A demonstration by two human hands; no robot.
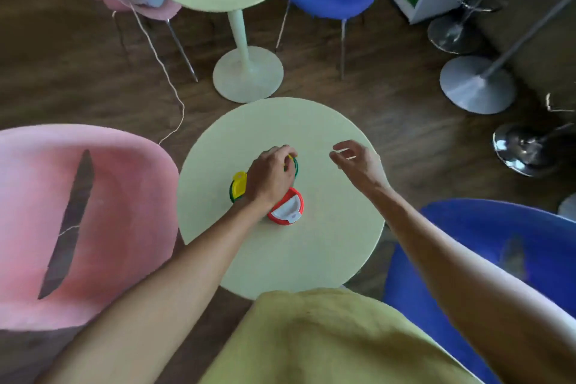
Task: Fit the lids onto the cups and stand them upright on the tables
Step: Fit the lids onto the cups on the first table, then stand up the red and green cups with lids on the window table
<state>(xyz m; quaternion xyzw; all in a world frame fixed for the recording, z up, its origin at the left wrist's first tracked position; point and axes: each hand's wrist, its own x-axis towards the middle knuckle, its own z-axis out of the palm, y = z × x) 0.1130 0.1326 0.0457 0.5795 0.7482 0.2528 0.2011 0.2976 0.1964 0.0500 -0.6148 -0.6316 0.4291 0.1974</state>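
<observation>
The left hand [270, 176] is curling its fingers down over a green-rimmed plastic cup lid [295, 165], the right hand [357, 159] is hovering loosely open and empty nearby, and a yellow-flapped green lidded cup [238, 186] and red lidded cup with white flap [286, 208] are standing beside it on the round pale-green desk [327, 246].

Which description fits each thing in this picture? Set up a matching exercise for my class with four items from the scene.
Column 1:
1. left hand
2. right hand
3. red lid
4. yellow lid

Column 2:
A. peeks out left of the left hand
B. open above the table, holding nothing
C. has a white flap, near the left wrist
D. resting on a green-rimmed item

Pairs: 1-D, 2-B, 3-C, 4-A
</observation>
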